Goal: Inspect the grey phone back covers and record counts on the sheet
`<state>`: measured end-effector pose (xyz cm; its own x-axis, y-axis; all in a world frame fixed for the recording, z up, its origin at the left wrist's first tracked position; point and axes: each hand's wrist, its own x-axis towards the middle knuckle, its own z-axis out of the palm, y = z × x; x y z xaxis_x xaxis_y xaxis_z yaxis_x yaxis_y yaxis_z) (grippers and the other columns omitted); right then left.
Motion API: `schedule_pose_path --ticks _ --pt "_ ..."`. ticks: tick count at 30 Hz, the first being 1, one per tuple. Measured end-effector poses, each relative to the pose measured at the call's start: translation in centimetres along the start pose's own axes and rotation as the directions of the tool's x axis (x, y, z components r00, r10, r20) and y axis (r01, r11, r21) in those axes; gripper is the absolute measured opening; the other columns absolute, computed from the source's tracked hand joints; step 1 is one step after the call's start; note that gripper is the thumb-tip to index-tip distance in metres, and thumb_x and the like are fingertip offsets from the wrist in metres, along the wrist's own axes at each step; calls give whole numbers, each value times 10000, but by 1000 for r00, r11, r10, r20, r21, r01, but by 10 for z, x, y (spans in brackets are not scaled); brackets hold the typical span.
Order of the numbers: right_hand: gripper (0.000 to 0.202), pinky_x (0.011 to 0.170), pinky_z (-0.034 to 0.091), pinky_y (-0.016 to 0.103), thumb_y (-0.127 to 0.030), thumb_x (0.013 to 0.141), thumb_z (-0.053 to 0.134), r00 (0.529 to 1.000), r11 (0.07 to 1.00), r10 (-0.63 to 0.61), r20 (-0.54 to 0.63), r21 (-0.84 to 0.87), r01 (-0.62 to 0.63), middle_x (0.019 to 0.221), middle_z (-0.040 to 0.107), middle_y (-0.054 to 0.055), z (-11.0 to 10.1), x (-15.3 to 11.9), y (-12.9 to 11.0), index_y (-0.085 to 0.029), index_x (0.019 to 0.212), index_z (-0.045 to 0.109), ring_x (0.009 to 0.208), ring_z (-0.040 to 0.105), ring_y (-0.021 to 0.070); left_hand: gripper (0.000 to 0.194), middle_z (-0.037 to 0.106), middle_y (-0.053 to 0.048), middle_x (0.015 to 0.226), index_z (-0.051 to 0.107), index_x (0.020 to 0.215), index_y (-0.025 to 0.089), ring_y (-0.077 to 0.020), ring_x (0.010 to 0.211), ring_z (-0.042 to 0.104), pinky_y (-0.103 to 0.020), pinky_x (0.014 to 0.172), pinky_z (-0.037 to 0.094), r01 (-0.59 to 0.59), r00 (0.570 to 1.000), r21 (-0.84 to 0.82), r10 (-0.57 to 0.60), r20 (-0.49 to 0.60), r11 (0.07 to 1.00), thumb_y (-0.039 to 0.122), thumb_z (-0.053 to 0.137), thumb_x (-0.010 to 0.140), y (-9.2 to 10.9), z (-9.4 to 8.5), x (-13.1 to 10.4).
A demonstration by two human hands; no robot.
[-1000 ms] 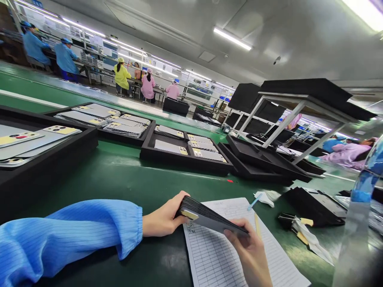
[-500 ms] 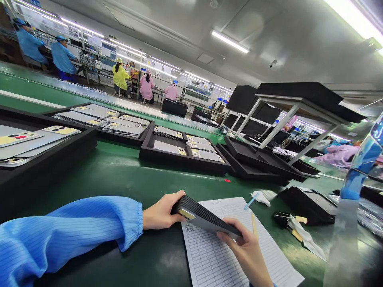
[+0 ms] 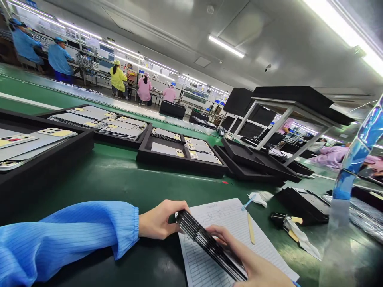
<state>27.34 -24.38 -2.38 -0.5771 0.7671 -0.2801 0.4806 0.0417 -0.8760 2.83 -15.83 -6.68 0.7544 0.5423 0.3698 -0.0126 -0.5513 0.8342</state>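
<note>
Between my two hands is a stack of thin, dark-edged phone back covers [image 3: 203, 241], tilted with the layered long edges facing me. My left hand [image 3: 163, 219], in a blue sleeve, pinches the stack's upper left end between thumb and fingers. Around its lower right part, my right hand [image 3: 251, 259] is closed, fingers along the far side and the thumb near the bottom of the view. Beneath the stack lies a printed sheet with a grid [image 3: 197, 265], partly covered by it and my right hand.
Black trays of phone back covers stand across the green table, including a divided tray [image 3: 179, 161] and a large tray [image 3: 60, 157]. On the right are a yellowish stick [image 3: 250, 229], a blue pen [image 3: 247, 202], crumpled tissue and a black box [image 3: 302, 205]. Co-workers sit far behind.
The stack has been turned so its layered edges show instead of the grey face with the camera area. My right hand has shifted down and toward me; the view has moved slightly.
</note>
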Motion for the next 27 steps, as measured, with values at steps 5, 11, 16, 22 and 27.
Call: schedule_pose_path --ticks 5,11,16,22,27 --pt "1022 992 282 417 -589 585 700 997 1000 -3 75 26 1 1314 374 142 -7 15 -11 -212 1386 190 1172 400 286 189 604 -88 883 553 935 108 -160 782 544 -273 719 440 -61 998 48 59 34 997 204 551 773 10 -13 4" --pt "824 736 399 327 -403 574 711 990 841 -138 30 531 101 1075 568 110 -6 39 -2 -185 1297 380 831 555 217 358 585 -40 905 537 1042 148 -148 813 528 -257 747 428 16 989 -163 -39 -140 987 258 659 724 29 -25 9" --pt "639 586 396 291 -544 616 558 978 605 -204 -36 781 155 958 616 154 12 50 -2 -100 1075 574 650 561 191 531 585 -49 1014 478 1121 177 -182 930 545 -286 810 435 106 920 -545 -290 -262 831 293 723 664 38 -20 13" --pt "571 734 448 331 -432 760 556 871 900 -81 -485 340 273 940 599 72 30 65 -30 -213 1255 372 749 559 184 677 593 -125 1102 471 1168 128 -239 1070 523 -369 966 348 146 894 -699 -397 -210 700 546 647 666 34 3 9" --pt "826 1018 319 462 -313 718 639 831 971 -211 -514 -206 119 1319 377 126 60 80 -33 -238 1376 145 1226 382 290 539 620 -67 1063 528 1122 177 -238 1086 513 -342 939 383 265 826 -791 -552 -109 552 433 689 676 44 15 -3"
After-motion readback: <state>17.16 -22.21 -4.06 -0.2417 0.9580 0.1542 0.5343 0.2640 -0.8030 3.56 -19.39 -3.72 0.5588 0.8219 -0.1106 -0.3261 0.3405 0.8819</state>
